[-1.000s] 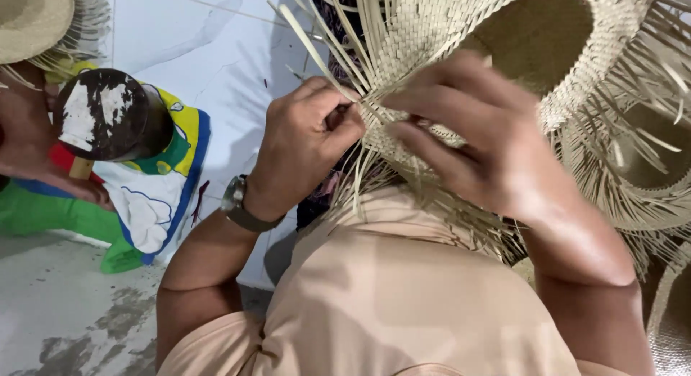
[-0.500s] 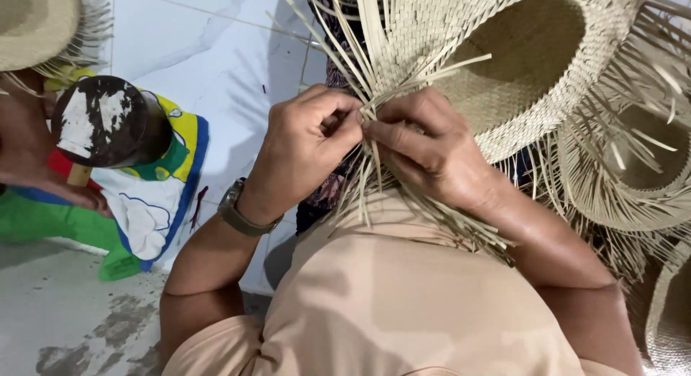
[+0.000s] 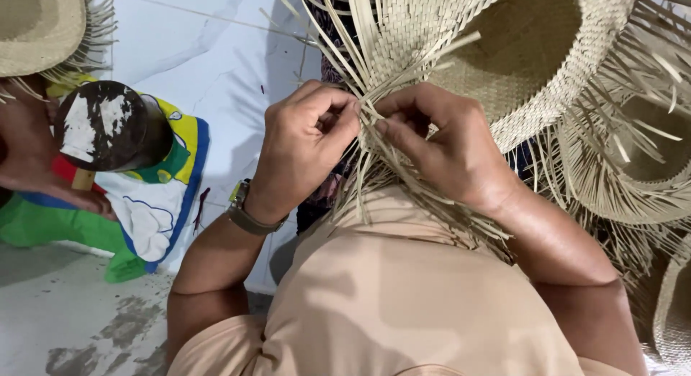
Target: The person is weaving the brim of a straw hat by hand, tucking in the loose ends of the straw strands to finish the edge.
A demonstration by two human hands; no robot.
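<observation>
We pinch loose pale straw strands (image 3: pixel 374 142) between our left hand (image 3: pixel 306 142) and right hand (image 3: pixel 443 142), both closed tight on them. The half-woven tan straw hat (image 3: pixel 504 52) sits just beyond, its fringe over our lap; a dark round wooden block (image 3: pixel 108 127) stands far left.

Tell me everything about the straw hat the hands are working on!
The straw hat is pale tan, woven from flat strips. Its round crown is tipped so the hollow inside shows. The brim edge is unfinished, with loose strips fanning out. The left hand and right hand pinch those strips, which trail onto the beige lap.
</observation>
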